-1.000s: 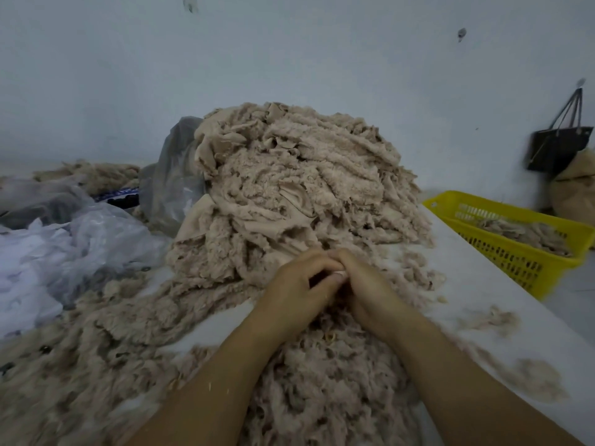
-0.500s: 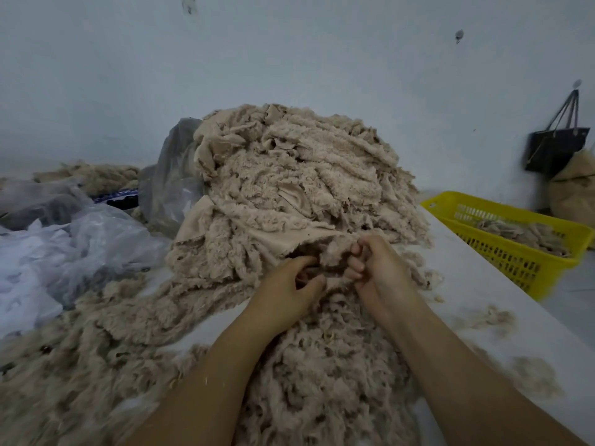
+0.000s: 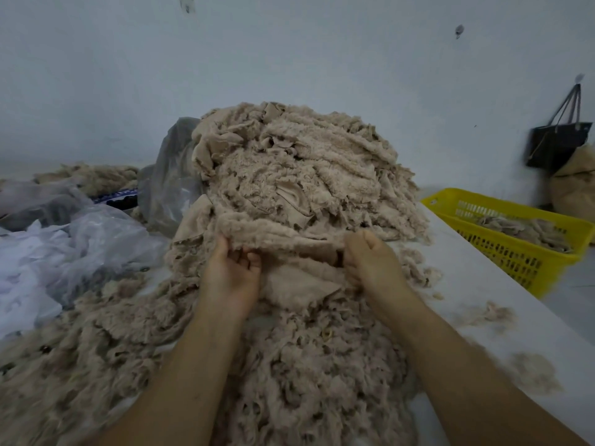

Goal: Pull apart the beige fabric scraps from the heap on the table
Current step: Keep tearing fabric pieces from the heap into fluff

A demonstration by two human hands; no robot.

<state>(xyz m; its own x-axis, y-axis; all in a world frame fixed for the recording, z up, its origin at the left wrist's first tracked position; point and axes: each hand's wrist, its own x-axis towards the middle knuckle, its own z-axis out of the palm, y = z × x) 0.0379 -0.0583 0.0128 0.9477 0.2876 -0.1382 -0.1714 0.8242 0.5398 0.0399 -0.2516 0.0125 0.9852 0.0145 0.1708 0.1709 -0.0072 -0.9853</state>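
Scrap (image 3: 283, 235) spans left to right.

Place: a textile-scrap sorting workshop.
Centre: tall heap of beige fabric scraps (image 3: 299, 175) on a white table (image 3: 467, 284).
Right edge: yellow basket (image 3: 502, 255) with more scraps; black bag (image 3: 557, 146) hung on a bare wall (image 3: 289, 59).
Left: crumpled plastic bags (image 3: 96, 239).

White table (image 3: 467, 284) carries the beige heap (image 3: 299, 175) just beyond the grip, plastic bags (image 3: 96, 246) off left of it, loose tufts (image 3: 489, 313) right.
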